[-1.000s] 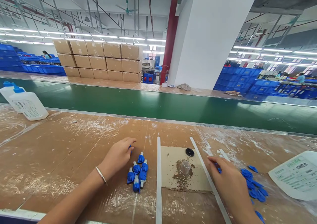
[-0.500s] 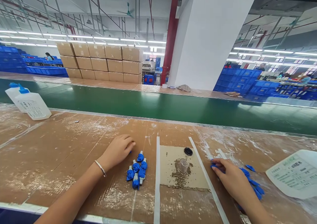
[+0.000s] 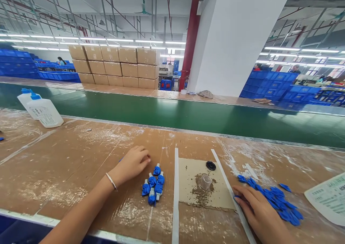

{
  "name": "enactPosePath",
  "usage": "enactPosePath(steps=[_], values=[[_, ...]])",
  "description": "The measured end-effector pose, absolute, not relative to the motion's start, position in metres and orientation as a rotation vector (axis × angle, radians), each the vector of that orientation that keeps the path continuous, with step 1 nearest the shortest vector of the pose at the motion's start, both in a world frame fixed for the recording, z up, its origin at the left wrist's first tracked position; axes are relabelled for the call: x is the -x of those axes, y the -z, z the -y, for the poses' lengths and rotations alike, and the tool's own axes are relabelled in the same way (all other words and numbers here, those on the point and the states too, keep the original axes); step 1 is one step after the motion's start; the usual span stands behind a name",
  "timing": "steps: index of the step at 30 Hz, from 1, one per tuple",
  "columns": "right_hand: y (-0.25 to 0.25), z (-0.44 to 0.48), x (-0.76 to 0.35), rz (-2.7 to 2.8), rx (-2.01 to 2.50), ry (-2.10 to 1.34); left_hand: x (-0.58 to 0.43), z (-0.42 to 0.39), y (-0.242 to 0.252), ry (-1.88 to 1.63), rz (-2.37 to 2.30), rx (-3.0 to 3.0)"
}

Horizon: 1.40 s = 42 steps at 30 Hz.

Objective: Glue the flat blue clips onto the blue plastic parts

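My left hand [image 3: 133,163] rests on the brown taped table with its fingers curled, and a bit of blue shows at its left edge. Just to its right lies a tight cluster of small blue-and-white parts [image 3: 154,184]. My right hand [image 3: 258,211] lies low at the right, fingers together, with a sliver of blue at the fingertips beside a slanted white strip [image 3: 229,186]. A loose heap of flat blue pieces [image 3: 280,200] spreads right of that hand.
Between the hands a stained cardboard square [image 3: 188,197] carries a small clear cup [image 3: 205,181] and a black round cap [image 3: 210,166]. White bottles with blue caps [image 3: 44,111] stand far left. A printed white sheet [image 3: 327,197] lies right. A green conveyor belt [image 3: 188,116] runs behind.
My right hand has drawn back toward me from the heap, uncovering more blue pieces. My left hand stays by the cluster. The view has shifted slightly.
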State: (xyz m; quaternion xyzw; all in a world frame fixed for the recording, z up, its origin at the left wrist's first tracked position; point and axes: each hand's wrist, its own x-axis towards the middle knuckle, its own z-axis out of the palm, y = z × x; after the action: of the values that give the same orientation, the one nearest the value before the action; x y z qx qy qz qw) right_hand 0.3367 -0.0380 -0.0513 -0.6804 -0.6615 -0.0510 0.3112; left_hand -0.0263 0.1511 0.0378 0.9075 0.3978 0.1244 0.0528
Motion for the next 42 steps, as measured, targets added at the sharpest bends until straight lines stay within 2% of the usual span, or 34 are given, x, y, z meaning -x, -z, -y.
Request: enactPosePath(steps=[3, 6, 14, 18, 24, 30, 35, 42], values=[[0.06, 0.043, -0.347, 1.944, 1.721, 0.353, 0.016, -0.138, -0.042, -0.412, -1.114, -2.713], [0.062, 0.048, -0.349, 2.016, 1.72, 0.382, 0.012, -0.132, -0.04, -0.424, -0.989, -2.656], [0.049, 0.06, -0.336, 1.97, 1.696, 0.627, 0.02, -0.143, -0.03, -0.21, -0.679, -2.632], [0.043, 0.065, -0.336, 2.022, 1.686, 0.634, 0.023, -0.149, -0.033, -0.193, -0.698, -2.703], [0.036, 0.065, -0.332, 2.046, 1.774, 0.438, 0.022, -0.15, -0.031, -0.237, -0.743, -2.742], [0.06, 0.077, -0.34, 2.014, 1.777, 0.625, 0.017, -0.141, -0.034, -0.391, -0.893, -2.683], [0.064, 0.082, -0.339, 1.999, 1.712, 0.712, 0.008, -0.13, -0.038, -0.658, -0.883, -2.279], [0.049, 0.074, -0.339, 2.03, 1.633, 0.729, -0.002, -0.114, -0.031, -0.612, -0.661, -1.521]])
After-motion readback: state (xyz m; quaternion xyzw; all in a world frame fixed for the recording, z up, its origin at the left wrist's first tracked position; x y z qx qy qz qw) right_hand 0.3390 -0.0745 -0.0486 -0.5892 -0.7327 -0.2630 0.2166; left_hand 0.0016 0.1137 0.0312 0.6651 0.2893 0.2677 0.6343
